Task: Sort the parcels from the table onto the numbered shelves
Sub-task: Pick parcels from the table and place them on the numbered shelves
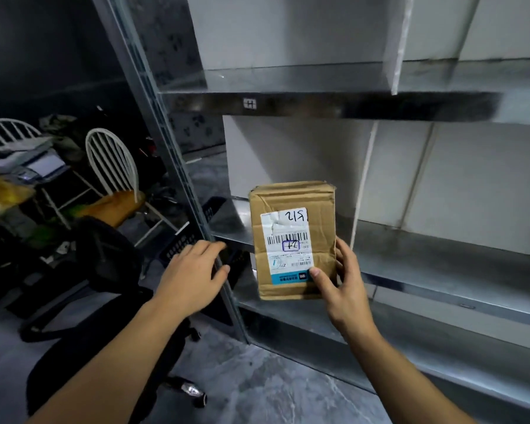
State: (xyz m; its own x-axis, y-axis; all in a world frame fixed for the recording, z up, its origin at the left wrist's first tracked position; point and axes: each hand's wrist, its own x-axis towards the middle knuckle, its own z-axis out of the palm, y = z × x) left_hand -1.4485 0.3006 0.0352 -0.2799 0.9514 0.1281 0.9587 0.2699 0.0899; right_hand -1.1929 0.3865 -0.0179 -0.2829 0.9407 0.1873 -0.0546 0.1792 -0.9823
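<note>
A brown cardboard parcel (291, 240) with a white shipping label, turned upside down, hangs in front of a metal shelving unit. My right hand (340, 286) grips its lower right corner, thumb on the label. The parcel is level with the middle shelf (426, 243), over its front edge. My left hand (193, 270) is to the left of the parcel, fingers apart, holding nothing, close to the unit's upright post (178, 166). The upper shelf (318, 102) carries a small tag on its front lip.
A black office chair (104, 270) stands low on the left by the post. Two white spindle-back chairs (110, 160) and a cluttered table (0, 191) are further left. A black crate (181, 243) sits behind the post. A lower shelf (410, 341) runs below.
</note>
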